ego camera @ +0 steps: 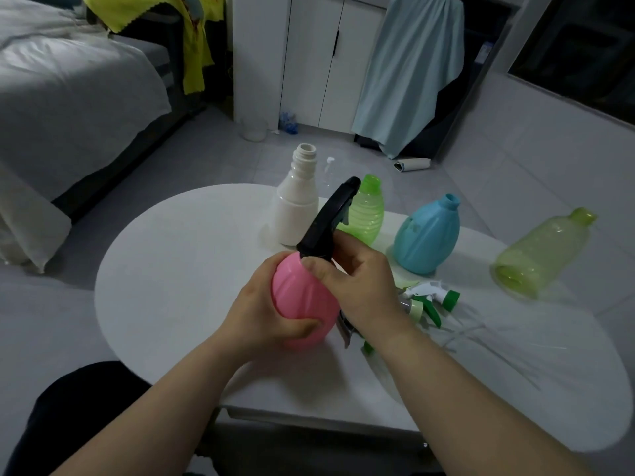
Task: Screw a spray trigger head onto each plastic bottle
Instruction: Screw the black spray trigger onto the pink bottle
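Left hand (264, 310) wrapped round pink bottle (304, 305), held over round white table (178, 269). Right hand (357, 280) curled, gripping black trigger head (330, 216) at bottle neck. White bottle (297, 207), blue bottle (426, 235) behind. Table's left half bare.

hands (264, 304) gripping pink bottle (302, 304), black sprayer (330, 214)

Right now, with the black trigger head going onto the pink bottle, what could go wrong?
The left hand holds the pink bottle tilted while the right hand grips the black trigger head: threads might cross. The yellow-green bottle lies sideways near the table edge and could roll off. The right forearm may sweep loose trigger heads.
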Action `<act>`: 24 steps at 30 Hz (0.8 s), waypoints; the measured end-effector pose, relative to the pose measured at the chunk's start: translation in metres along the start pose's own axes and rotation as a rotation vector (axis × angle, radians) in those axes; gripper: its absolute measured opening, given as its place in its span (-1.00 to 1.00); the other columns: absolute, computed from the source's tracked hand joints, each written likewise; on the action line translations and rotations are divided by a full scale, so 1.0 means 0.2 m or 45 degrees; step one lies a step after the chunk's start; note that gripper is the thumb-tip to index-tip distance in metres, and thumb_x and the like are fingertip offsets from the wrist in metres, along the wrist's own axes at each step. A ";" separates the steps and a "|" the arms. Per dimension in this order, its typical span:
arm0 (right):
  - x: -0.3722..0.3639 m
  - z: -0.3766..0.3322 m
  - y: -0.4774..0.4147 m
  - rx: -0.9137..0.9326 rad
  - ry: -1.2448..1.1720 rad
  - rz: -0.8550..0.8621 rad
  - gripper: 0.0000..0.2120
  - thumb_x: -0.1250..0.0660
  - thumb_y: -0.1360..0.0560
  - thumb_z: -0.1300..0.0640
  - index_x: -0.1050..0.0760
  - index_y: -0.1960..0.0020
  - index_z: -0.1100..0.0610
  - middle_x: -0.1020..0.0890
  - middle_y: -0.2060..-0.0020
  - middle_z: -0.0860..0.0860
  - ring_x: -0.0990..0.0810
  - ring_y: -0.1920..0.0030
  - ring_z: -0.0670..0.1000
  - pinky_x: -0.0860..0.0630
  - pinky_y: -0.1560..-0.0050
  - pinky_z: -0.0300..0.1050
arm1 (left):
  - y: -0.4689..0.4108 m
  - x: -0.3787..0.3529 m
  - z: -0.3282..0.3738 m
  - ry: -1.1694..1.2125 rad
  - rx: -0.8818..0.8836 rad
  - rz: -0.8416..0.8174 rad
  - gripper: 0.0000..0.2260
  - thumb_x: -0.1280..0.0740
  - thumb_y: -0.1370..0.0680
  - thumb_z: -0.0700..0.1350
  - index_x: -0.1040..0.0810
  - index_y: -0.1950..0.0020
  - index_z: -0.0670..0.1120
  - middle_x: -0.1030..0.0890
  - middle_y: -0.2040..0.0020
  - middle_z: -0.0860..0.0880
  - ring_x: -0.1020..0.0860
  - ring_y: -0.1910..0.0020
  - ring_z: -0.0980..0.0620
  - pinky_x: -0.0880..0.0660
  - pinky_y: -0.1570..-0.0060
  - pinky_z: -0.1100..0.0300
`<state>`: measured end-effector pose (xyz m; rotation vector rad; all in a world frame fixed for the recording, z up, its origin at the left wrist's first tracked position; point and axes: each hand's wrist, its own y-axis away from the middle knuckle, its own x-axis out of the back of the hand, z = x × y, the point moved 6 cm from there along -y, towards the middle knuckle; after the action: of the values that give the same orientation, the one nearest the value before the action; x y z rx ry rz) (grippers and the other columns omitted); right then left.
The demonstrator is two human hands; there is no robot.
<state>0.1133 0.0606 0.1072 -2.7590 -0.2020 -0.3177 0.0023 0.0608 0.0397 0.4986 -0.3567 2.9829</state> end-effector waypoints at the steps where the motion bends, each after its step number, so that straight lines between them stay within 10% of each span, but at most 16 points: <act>1: 0.00 0.00 0.01 -0.003 -0.010 0.022 -0.73 -0.37 -0.36 0.31 -0.50 0.08 -0.04 -0.59 0.20 -0.18 -0.55 0.16 -0.33 -0.44 0.06 -0.47 | 0.00 0.00 0.00 0.006 0.005 -0.002 -0.34 -0.41 -0.01 0.16 -0.19 -0.02 0.37 -0.39 -0.01 0.27 -0.41 0.05 0.35 -0.36 0.20 0.60; 24: 0.01 -0.02 0.00 -0.068 0.072 -0.031 -0.77 -0.40 -0.34 0.23 -0.49 0.23 -0.11 -0.57 0.25 -0.26 -0.52 0.22 -0.40 -0.41 0.14 -0.55 | 0.08 -0.05 0.01 0.063 -0.076 0.181 -0.29 -0.53 -0.13 0.04 -0.16 -0.06 0.41 -0.34 -0.02 0.31 -0.45 0.01 0.22 -0.41 0.30 0.56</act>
<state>0.1151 0.0604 0.1112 -2.7978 -0.2161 -0.4128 0.0102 0.0452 0.0349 0.4094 -0.4950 3.1030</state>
